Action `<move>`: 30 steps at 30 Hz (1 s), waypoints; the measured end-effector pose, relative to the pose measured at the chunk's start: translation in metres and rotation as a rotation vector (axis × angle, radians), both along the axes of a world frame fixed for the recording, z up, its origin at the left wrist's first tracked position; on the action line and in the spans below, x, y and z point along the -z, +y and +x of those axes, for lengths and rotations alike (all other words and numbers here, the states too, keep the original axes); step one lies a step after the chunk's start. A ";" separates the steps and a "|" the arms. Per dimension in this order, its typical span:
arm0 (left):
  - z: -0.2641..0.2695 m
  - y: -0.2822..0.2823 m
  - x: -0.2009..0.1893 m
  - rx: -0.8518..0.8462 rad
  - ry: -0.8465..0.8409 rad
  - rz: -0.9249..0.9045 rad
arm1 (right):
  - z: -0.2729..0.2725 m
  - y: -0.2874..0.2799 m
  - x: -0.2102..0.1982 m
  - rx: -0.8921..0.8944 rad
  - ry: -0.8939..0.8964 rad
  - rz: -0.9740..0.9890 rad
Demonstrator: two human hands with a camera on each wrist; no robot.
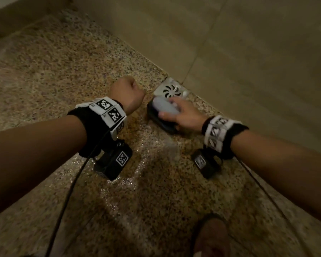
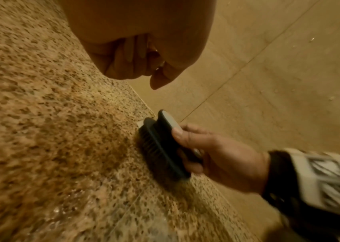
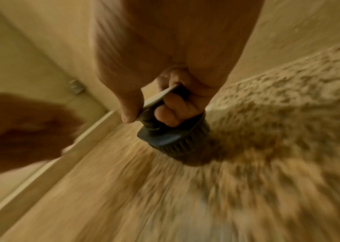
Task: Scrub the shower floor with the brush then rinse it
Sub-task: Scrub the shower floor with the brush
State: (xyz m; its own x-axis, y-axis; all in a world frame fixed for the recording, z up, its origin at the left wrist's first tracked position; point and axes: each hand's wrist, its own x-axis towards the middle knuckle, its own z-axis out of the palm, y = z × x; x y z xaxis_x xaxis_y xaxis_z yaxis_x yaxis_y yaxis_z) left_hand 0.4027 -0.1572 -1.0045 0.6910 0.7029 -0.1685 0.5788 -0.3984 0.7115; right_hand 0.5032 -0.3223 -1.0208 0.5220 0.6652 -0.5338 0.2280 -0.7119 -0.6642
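Note:
A dark scrub brush [image 1: 160,115] with a pale grey handle top stands bristles-down on the wet speckled shower floor [image 1: 63,71], just in front of the drain. My right hand [image 1: 182,113] grips its handle, fingers curled through it and thumb on the side. The left wrist view shows the brush [image 2: 163,147] side-on under that right hand [image 2: 216,155]. Blurred by motion, the right wrist view shows the brush [image 3: 171,135] and my right hand's fingers [image 3: 169,113] round the handle. My left hand [image 1: 128,94] hovers to the left of the brush as an empty fist [image 2: 140,54].
A square metal drain [image 1: 171,89] sits where the floor meets the beige tiled wall [image 1: 248,62]. A wet, shiny streak [image 1: 146,164] runs across the floor toward me. A foot [image 1: 209,238] stands at the bottom edge. A raised kerb [image 1: 17,21] borders the far left.

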 end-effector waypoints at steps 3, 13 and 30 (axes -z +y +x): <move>-0.005 0.000 0.000 0.004 0.015 0.018 | -0.054 -0.028 0.010 -0.415 0.100 -0.042; 0.007 -0.023 -0.001 0.121 0.022 -0.033 | 0.031 0.001 0.007 0.043 -0.086 0.054; 0.007 -0.021 0.005 0.147 0.072 -0.006 | 0.004 -0.012 -0.012 -0.058 0.193 0.046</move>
